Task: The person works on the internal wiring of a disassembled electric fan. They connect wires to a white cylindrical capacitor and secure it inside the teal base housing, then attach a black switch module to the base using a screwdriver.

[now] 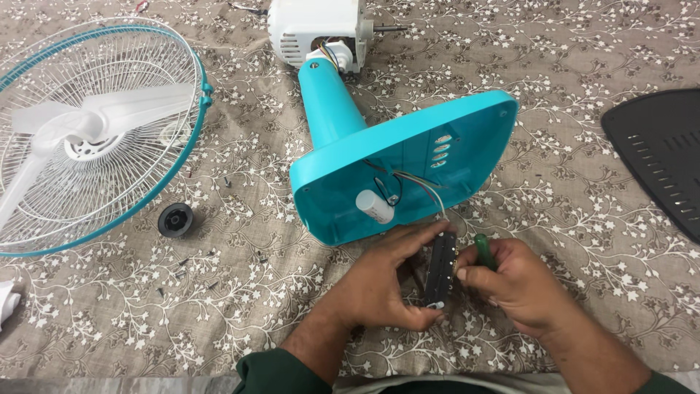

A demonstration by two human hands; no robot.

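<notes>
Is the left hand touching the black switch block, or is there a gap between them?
Touching. The head view shows the left hand gripping the black switch block: its fingers curl over the top end and its thumb presses the bottom end.

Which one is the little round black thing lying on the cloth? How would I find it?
Start at the big white wire fan guard with the teal rim on the left. Just beyond its lower right edge, on the flowered brown cloth, lies a small round black plastic cap. Unlike the tiny dark screws nearby, it is wide and disc-shaped.

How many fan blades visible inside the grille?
2 clearly: both white blades lie in the wire grille, one blade pointing right toward the rim, one blade pointing down-left. A third may be hidden; a pale shape at upper left is unclear.
</notes>
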